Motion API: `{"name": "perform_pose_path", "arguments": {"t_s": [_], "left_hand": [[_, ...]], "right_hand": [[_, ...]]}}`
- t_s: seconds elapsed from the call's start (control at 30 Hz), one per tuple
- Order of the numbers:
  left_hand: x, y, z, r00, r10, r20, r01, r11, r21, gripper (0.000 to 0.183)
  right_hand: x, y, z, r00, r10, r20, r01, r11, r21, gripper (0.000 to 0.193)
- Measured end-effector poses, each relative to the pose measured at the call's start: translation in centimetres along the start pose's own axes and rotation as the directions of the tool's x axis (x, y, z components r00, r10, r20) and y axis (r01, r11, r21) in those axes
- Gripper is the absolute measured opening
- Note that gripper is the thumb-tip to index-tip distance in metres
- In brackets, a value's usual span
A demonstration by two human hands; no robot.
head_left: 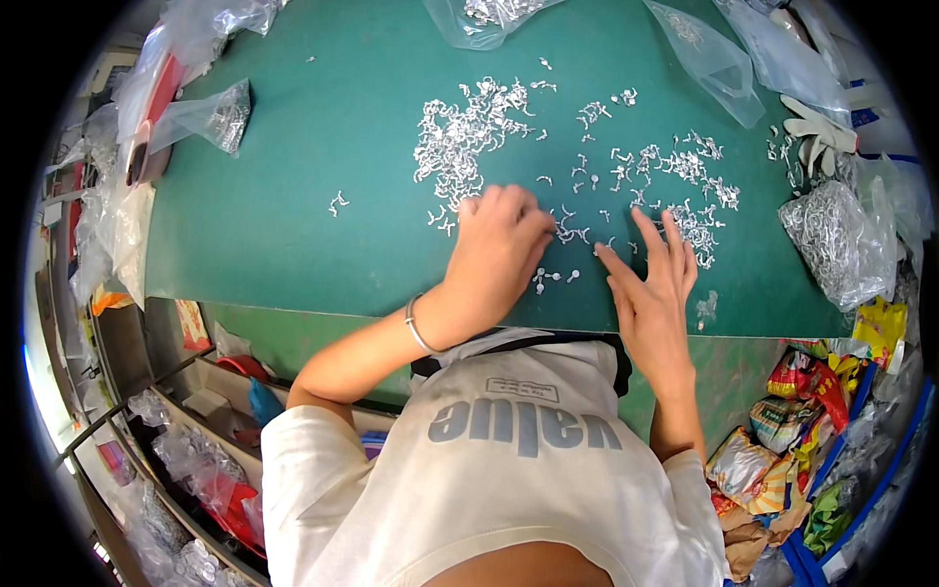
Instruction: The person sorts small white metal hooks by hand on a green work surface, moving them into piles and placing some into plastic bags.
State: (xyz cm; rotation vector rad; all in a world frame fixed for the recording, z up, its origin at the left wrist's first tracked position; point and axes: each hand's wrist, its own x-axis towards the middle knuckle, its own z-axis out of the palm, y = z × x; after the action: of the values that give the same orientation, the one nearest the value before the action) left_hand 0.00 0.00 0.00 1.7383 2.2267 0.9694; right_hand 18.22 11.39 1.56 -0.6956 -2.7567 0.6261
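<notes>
Many small silvery metal parts, thin and curved with a round end, lie in a large heap on the green tabletop. A second, looser heap of metal parts lies to the right. My left hand, with a metal bangle on its wrist, is curled down at the near edge of the large heap. Its fingertips are bunched together, and whatever they pinch is too small to make out. My right hand rests beside the right heap with fingers spread, fingertips down among scattered parts. Between both hands lie several single parts.
Clear plastic bags of parts stand at the left, the far edge and the right. A white glove lies at the right edge. Colourful packets fill the space below right; shelves with bags stand below left.
</notes>
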Motion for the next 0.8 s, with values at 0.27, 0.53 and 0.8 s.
{"name": "perform_pose_path", "arguments": {"t_s": [0.27,0.53,0.8], "left_hand": [[-1.2,1.0,-0.9,0.998,0.028,0.057,-0.024,0.998,-0.058,0.025],[-2.9,1.9,0.3,0.951,0.257,0.175,-0.235,0.963,-0.135,0.046],[-3.8,1.0,0.4,0.936,0.295,0.193,-0.294,0.955,-0.036,0.039]], "right_hand": [[-1.3,-0.8,-1.0,0.985,-0.043,0.169,0.049,0.998,-0.033,0.042],[1.0,0.8,-0.1,0.998,-0.001,-0.059,0.002,1.0,0.02,0.038],[4.9,0.6,2.1,0.994,-0.014,-0.105,-0.005,0.984,-0.177,0.036]]}}
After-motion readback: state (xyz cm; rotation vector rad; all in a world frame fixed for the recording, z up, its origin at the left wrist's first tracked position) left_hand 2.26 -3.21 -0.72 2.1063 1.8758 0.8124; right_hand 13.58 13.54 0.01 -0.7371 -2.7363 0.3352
